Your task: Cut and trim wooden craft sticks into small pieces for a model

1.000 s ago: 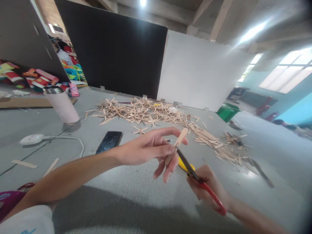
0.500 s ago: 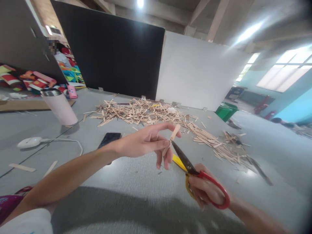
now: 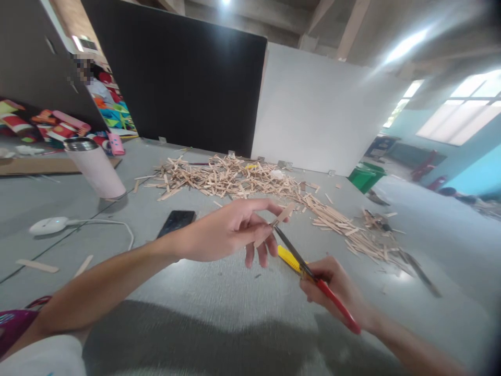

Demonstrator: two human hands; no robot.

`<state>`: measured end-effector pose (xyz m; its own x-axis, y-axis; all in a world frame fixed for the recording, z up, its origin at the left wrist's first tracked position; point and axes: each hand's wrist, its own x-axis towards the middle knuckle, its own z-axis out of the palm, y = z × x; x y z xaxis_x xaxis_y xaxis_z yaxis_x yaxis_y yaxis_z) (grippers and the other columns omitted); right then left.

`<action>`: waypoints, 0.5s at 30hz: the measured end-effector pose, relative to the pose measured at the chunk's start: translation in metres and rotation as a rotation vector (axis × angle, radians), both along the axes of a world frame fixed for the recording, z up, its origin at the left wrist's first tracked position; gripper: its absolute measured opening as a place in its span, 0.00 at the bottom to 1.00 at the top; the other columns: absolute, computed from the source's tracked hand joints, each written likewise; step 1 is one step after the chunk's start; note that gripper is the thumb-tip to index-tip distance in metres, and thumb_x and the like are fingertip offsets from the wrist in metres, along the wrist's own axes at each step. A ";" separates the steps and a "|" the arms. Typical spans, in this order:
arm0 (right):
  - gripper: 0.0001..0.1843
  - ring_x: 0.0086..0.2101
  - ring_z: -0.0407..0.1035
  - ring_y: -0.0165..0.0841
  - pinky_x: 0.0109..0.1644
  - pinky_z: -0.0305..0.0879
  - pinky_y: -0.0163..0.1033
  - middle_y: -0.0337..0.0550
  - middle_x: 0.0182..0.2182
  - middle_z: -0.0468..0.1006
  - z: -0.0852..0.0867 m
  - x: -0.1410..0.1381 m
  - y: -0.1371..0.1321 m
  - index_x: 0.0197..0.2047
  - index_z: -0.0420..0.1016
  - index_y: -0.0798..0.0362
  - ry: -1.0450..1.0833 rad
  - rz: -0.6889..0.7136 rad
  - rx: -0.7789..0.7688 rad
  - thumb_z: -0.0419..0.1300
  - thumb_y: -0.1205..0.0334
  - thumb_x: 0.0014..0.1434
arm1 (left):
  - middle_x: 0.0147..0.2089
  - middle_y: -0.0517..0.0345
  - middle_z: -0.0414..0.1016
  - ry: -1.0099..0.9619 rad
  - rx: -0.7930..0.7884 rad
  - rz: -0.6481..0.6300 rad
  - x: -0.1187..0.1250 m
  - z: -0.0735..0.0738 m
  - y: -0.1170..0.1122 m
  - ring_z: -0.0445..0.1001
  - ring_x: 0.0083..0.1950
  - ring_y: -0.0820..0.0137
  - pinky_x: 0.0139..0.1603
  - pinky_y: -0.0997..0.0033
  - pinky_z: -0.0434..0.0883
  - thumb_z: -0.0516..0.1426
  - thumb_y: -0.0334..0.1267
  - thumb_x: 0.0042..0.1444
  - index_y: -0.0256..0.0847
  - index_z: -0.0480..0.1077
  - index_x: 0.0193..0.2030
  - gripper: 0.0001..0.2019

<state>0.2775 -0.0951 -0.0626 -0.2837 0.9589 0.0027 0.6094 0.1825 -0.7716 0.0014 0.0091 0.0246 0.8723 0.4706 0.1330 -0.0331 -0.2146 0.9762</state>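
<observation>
Above the grey table, my left hand pinches a flat wooden craft stick between thumb and fingers. The stick slants up to the right, its lower part partly covered by the fingers. My right hand grips a pair of scissors by the red handle. The dark blades point up-left, and their tip meets the stick beside my left thumb. Whether the tip cuts into the wood I cannot tell. A yellow object with dark markings, perhaps a ruler or knife, lies behind the scissors.
A heap of craft sticks spreads across the back, trailing into a row of sticks at right. On the left are a phone, a white cabled device and a pink flask. Black and white panels stand behind.
My right hand has turned the scissors, so the handles now show edge-on. The craft stick has tilted further to the right in my left hand, which stays nearly in place.
</observation>
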 end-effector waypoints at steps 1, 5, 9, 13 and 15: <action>0.26 0.23 0.49 0.27 0.26 0.46 0.36 0.32 0.20 0.53 0.001 -0.001 0.001 0.22 0.57 0.50 -0.012 0.002 0.018 0.59 0.50 0.68 | 0.41 0.52 0.84 0.002 -0.005 -0.004 0.000 0.000 0.000 0.83 0.35 0.69 0.31 0.75 0.79 0.51 0.34 0.76 0.41 0.65 0.62 0.11; 0.26 0.24 0.45 0.27 0.26 0.43 0.37 0.32 0.21 0.50 0.004 -0.003 0.002 0.21 0.53 0.50 -0.050 -0.011 0.051 0.60 0.52 0.66 | 0.42 0.51 0.84 0.008 0.004 -0.012 -0.001 -0.001 0.001 0.83 0.36 0.68 0.32 0.73 0.79 0.51 0.34 0.76 0.41 0.65 0.63 0.12; 0.26 0.23 0.44 0.26 0.26 0.42 0.37 0.32 0.20 0.49 0.007 -0.005 0.003 0.21 0.52 0.49 -0.048 0.002 0.050 0.59 0.54 0.65 | 0.42 0.51 0.84 0.009 0.017 -0.022 -0.002 -0.001 0.003 0.84 0.37 0.68 0.32 0.73 0.80 0.51 0.35 0.77 0.41 0.65 0.63 0.12; 0.25 0.22 0.46 0.26 0.25 0.44 0.37 0.32 0.20 0.52 0.006 -0.004 0.004 0.21 0.53 0.50 -0.043 0.013 0.044 0.58 0.55 0.67 | 0.42 0.52 0.85 0.013 0.028 -0.032 -0.003 -0.001 0.003 0.84 0.36 0.68 0.32 0.74 0.79 0.50 0.35 0.77 0.41 0.65 0.63 0.11; 0.25 0.22 0.47 0.26 0.25 0.44 0.36 0.32 0.19 0.53 0.005 -0.003 0.003 0.22 0.53 0.50 -0.042 0.020 0.050 0.58 0.55 0.68 | 0.42 0.52 0.84 0.011 0.023 -0.049 -0.002 -0.001 0.003 0.84 0.35 0.69 0.31 0.75 0.79 0.50 0.34 0.77 0.41 0.65 0.62 0.11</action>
